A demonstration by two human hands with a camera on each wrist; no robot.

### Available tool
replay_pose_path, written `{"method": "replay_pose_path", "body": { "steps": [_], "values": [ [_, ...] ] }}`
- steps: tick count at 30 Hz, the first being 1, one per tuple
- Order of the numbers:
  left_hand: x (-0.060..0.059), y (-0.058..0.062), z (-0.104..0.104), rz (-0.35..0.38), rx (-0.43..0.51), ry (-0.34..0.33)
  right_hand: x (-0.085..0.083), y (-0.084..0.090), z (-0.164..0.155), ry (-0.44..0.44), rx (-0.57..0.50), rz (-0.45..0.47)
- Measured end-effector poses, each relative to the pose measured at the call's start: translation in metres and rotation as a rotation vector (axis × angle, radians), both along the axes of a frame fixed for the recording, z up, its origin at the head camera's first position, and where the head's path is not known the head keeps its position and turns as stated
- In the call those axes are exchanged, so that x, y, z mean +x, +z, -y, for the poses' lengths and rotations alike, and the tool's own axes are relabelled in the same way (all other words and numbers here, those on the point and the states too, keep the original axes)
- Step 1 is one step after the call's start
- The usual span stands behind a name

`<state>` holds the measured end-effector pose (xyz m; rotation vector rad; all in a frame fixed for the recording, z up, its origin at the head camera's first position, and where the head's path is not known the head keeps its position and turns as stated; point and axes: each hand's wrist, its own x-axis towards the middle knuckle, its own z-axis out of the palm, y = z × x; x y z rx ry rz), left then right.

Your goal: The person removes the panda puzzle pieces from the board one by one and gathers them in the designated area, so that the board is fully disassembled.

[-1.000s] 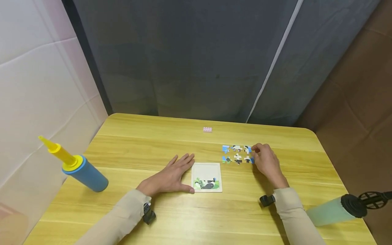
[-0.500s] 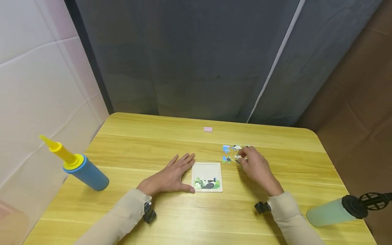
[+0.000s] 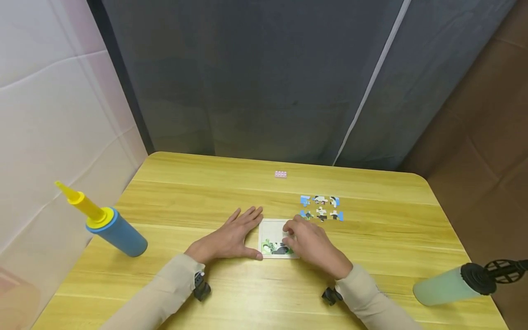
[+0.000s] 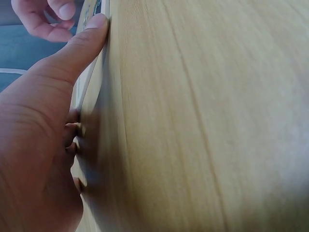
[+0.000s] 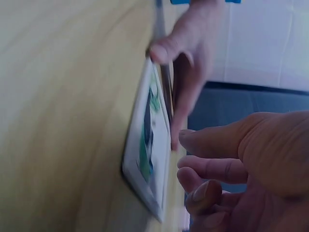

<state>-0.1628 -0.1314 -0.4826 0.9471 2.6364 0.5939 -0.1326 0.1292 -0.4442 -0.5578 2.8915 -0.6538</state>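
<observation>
A small white puzzle tray lies on the yellow wooden table, with a green and black picture strip filled in along its near edge. My left hand lies flat beside the tray, its thumb against the tray's left edge. My right hand hovers over the tray's right part with loosely curled fingers; no piece shows in them. Several loose puzzle pieces lie in two rows beyond the tray. The right wrist view shows the tray edge-on with the left hand behind it.
A blue pump with a yellow nozzle lies at the left edge. A pale green pump with a black handle lies at the near right. A small pink block sits at the back. A dark curtain hangs behind the table.
My right hand has left the loose pieces and come back left and nearer, over the tray. The left hand and the pieces have stayed in place.
</observation>
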Motion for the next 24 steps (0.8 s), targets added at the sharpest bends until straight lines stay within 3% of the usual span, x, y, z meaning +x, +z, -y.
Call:
{"method": "replay_pose_path", "body": {
  "steps": [6,24],
  "values": [
    [0.001,0.0,-0.001,0.009,-0.005,0.0,0.005,-0.005,0.012,0.08,0.019,0.014],
    [0.001,0.001,-0.002,0.003,0.014,-0.001,0.001,-0.009,0.024,0.178,0.035,0.111]
  ]
}}
